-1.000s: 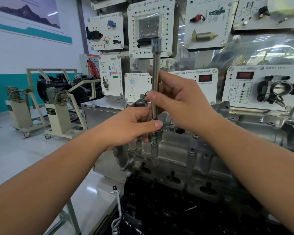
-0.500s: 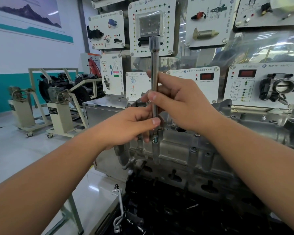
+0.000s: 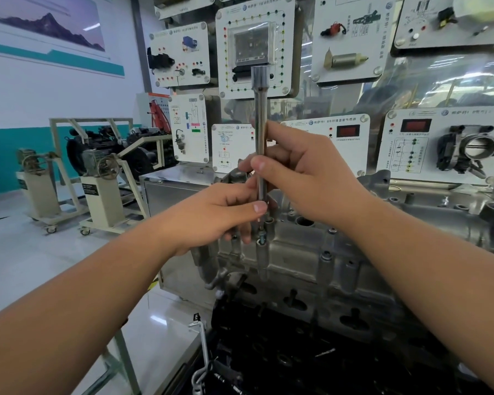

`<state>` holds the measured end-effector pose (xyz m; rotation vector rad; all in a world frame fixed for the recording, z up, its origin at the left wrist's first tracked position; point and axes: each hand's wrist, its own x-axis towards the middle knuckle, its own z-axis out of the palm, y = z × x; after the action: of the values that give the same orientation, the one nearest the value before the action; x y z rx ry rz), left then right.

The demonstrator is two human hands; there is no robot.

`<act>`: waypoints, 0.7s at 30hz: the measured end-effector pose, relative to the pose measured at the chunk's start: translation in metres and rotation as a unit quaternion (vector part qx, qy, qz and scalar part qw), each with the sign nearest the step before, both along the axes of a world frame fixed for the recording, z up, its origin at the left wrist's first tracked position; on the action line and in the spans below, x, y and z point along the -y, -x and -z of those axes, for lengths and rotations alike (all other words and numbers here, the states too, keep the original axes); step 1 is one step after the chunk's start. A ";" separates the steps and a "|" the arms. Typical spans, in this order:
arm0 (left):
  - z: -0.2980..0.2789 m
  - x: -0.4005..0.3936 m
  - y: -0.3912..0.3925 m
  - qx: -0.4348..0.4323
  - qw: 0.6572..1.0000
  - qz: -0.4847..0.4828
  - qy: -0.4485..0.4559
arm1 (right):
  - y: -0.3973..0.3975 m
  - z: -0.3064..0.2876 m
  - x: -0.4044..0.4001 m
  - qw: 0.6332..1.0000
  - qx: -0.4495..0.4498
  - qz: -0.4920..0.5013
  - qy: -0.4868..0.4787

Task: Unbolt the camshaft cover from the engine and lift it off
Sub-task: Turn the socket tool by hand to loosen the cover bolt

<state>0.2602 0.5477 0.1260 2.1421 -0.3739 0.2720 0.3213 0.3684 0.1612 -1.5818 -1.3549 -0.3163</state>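
Note:
A long steel socket extension bar (image 3: pixel 260 121) stands upright over the left end of the grey aluminium camshaft cover (image 3: pixel 311 260). My right hand (image 3: pixel 303 172) grips the bar's middle between thumb and fingers. My left hand (image 3: pixel 217 215) pinches the bar's lower end just above a bolt (image 3: pixel 261 238) that sticks up from a boss on the cover. Several other bolts sit along the cover's near edge. The bar's tip is hidden behind my left fingers.
Black engine parts (image 3: pixel 311 352) lie below the cover. A wall of white sensor display panels (image 3: pixel 254 47) stands right behind the engine. Engines on wheeled stands (image 3: pixel 97 172) are at the left across a glossy floor. A metal cabinet (image 3: pixel 177 192) sits behind the cover's left end.
Both hands and the bar have stayed in nearly the same place; the bar's lower end looks slightly raised above the bolt. The view has shifted a little.

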 end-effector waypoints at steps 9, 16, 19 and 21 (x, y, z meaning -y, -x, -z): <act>0.002 0.002 -0.004 0.025 1.000 -0.003 0.008 | 0.000 0.000 0.000 0.998 0.035 0.041 -0.016; -0.001 0.001 0.000 -0.002 1.000 0.012 0.004 | 0.002 0.002 -0.001 1.000 0.008 0.006 -0.006; 0.001 0.001 -0.003 0.016 1.000 0.002 -0.006 | 0.001 0.003 -0.002 0.999 0.024 0.023 -0.029; 0.001 0.003 -0.003 0.022 1.000 0.004 0.010 | -0.001 0.002 -0.002 0.997 0.045 0.052 -0.028</act>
<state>0.2627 0.5443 0.1249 2.1181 -0.4032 0.3189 0.3222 0.3702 0.1595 -1.6106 -1.3218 -0.4915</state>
